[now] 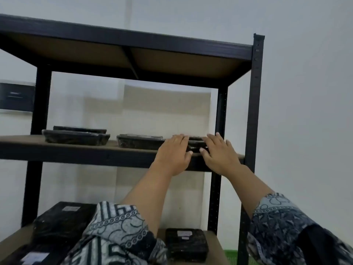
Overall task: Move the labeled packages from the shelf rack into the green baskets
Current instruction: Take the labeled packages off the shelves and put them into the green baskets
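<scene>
Black wrapped package (195, 144): lies at the right end of the middle level of the shelf rack (256, 111), at the front edge. Left hand (174, 153) and right hand (219, 153) flank and grasp it, fingers over its top, thumbs at its front. Green basket (232, 256): low, right corner.

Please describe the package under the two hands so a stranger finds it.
On the black shelf rack, find the middle shelf. The flat black package lies at its right end. Only it is held by the left hand and right hand.
</scene>
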